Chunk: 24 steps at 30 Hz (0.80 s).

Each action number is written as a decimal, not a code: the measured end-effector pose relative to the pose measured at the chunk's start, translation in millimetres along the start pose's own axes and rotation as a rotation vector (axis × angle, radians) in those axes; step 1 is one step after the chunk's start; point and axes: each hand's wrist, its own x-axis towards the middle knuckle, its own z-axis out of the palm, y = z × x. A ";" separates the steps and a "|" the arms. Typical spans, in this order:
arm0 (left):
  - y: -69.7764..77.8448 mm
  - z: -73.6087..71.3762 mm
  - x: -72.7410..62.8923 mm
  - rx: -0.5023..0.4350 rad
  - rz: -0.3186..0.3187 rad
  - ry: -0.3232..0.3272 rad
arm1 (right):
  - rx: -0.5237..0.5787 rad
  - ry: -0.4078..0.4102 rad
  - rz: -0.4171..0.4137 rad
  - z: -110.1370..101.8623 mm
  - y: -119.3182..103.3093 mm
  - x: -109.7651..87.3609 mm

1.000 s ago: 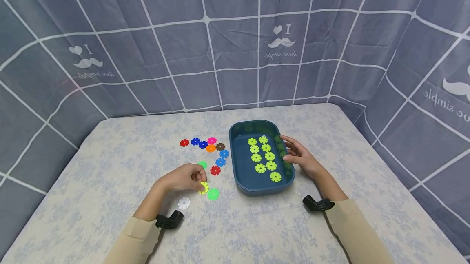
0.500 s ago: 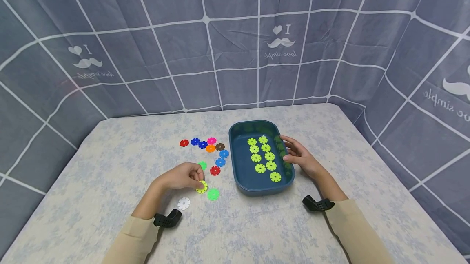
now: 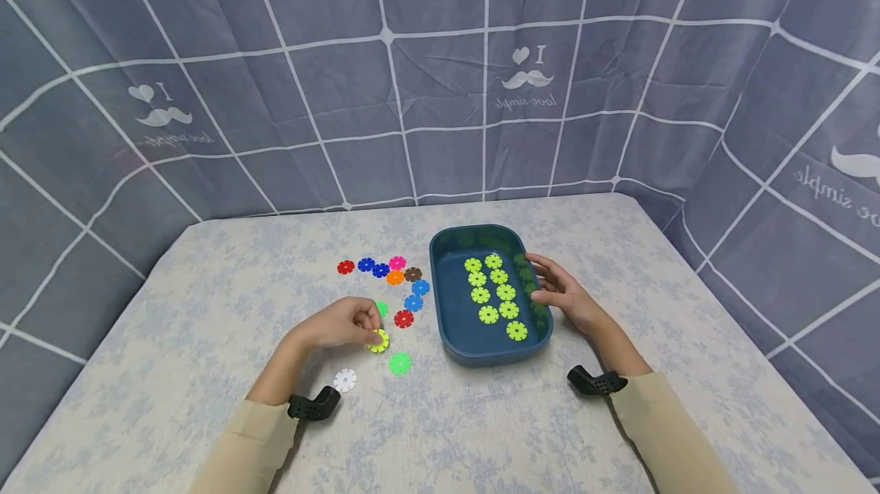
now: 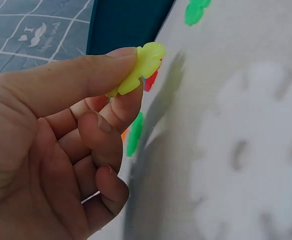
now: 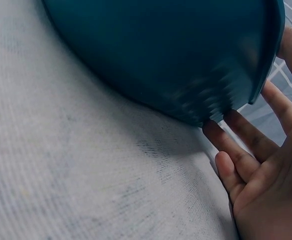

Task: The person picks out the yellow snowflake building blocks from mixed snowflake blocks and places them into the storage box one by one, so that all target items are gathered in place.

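Note:
In the head view my left hand (image 3: 344, 324) pinches a yellow flower-shaped plastic disc (image 3: 379, 341) between thumb and index finger. The left wrist view shows the disc (image 4: 145, 67) tilted and lifted off the cloth, the other fingers loosely curled. A dark blue-green rectangular plastic bin (image 3: 474, 357) stands to the right, with several yellow-green discs (image 3: 505, 293) in two rough rows on its floor. My right hand (image 3: 567, 297) rests against the bin's right side. In the right wrist view its fairly straight fingers (image 5: 245, 135) touch the outer wall; part of the thumb is cut off.
Left of the bin lie loose discs: green (image 3: 400, 363), white (image 3: 345, 380), red (image 3: 403, 318), light blue (image 3: 413, 303), brown (image 3: 412, 274), orange (image 3: 395, 277), pink (image 3: 397, 263) and dark blue (image 3: 367, 265). A grey checked curtain (image 3: 440, 82) hangs behind the table.
The left hand, with the yellow disc pinched in it, has shifted slightly left and away from the body. My right hand and the bin have kept their places.

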 end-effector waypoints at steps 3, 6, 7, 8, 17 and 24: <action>4.5 -4.3 3.7 0.002 0.005 0.000 | 0.002 0.001 0.002 -0.6 -0.2 -0.8; 11.5 -8.7 7.9 0.025 0.009 -0.002 | 0.002 0.001 0.002 -1.1 -0.3 -1.4; 14.3 -9.9 9.4 0.031 0.010 -0.004 | 0.002 0.002 0.003 -1.2 -0.3 -1.5; 17.1 -10.8 11.0 0.036 0.013 -0.006 | 0.001 0.002 0.003 -1.3 -0.3 -1.6; 38.8 -13.4 24.5 0.093 0.018 0.002 | -0.011 0.000 0.008 -0.7 0.4 -1.0; 55.2 -11.7 30.8 0.134 -0.008 0.010 | -0.005 -0.006 0.005 0.0 -1.5 -0.1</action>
